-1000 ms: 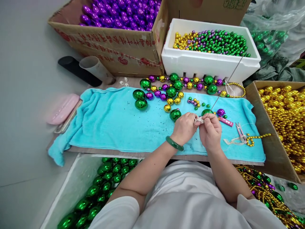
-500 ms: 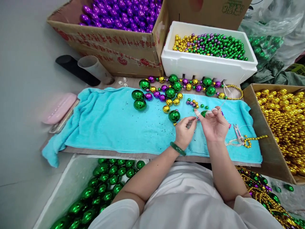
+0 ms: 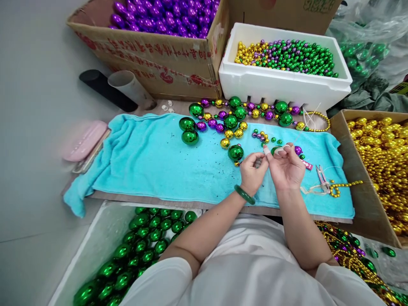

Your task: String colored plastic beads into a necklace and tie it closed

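The strung beads [image 3: 230, 121] show a smooth, mirror-glossy finish resembling plated plastic. The towel [image 3: 143, 170] is matt, napped cloth; the far-left carton [image 3: 143, 55], cardboard; the far-right tub [image 3: 280, 85], matt foam.

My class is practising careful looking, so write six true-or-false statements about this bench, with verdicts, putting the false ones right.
1. The left hand and right hand are close together. True.
2. The towel is pink. False: the towel is blue.
3. The snips lie left of the left hand. False: the snips lie right of the right hand.
4. The white box holds gold, purple and green beads. True.
5. The purple balls are in a cardboard box. True.
6. The pink case is in the white box. False: the pink case is beside the towel's left end.
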